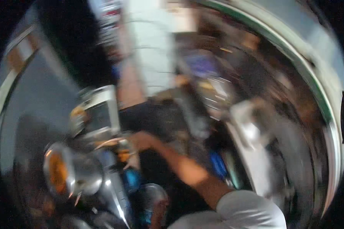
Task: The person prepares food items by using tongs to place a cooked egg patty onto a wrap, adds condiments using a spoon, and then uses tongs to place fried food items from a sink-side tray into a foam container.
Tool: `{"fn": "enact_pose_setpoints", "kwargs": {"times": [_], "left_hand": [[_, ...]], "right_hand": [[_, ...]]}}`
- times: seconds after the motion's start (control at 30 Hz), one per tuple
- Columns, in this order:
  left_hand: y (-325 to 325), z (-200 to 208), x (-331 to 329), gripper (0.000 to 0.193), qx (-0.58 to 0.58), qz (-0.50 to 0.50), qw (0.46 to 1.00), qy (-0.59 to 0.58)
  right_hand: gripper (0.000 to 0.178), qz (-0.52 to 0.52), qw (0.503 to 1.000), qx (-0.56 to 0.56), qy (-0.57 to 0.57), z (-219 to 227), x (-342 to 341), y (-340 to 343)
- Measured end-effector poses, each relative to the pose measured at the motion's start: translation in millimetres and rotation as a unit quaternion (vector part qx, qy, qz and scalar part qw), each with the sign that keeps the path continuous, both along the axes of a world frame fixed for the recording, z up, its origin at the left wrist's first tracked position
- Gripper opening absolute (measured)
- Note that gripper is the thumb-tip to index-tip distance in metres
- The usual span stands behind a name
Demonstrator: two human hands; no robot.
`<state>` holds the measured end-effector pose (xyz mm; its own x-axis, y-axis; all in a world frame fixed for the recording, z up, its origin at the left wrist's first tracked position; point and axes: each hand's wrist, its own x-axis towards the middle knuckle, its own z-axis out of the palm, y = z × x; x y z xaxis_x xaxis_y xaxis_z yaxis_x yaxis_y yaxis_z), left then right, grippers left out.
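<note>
Motion blur smears the whole view. My right arm, in a white sleeve, reaches from the lower right toward the middle left. At its end my right hand (141,142) is beside a small orange item (124,154) and the white-framed box-like thing (110,110); its fingers are too smeared to read. What looks like part of my left hand (160,210) shows at the lower edge, next to a clear round container (153,192). Its fingers are hidden or blurred. A shiny metal vessel (88,177) with an orange-coloured mouth lies tilted at the left.
A blue round item (132,179) is near the metal vessel. A pale panel with dark lines (151,49) rises at the back. To the right are a white ledge (252,164), a purple item (202,64) and blurred clutter. A grey surface (38,95) spans the left.
</note>
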<state>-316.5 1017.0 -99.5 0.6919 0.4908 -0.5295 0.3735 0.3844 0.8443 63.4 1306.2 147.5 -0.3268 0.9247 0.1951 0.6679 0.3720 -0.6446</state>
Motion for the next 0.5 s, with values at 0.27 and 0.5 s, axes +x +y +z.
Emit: {"fn": "enact_pose_setpoints", "kwargs": {"times": [0.27, 0.5], "left_hand": [[-36.5, -30.4, 118.0, 0.023, -0.544, -0.01, 0.836, -0.065], [-273.3, 60.4, 215.5, 0.025, -0.205, -0.367, 0.906, -0.059]], "right_hand": [[0.045, -0.388, 0.879, -0.059, 0.27, -40.1, -87.1, -527.3], [0.051, -0.669, 0.663, -0.222, 0.252, -5.0, -181.1, -891.6]]}}
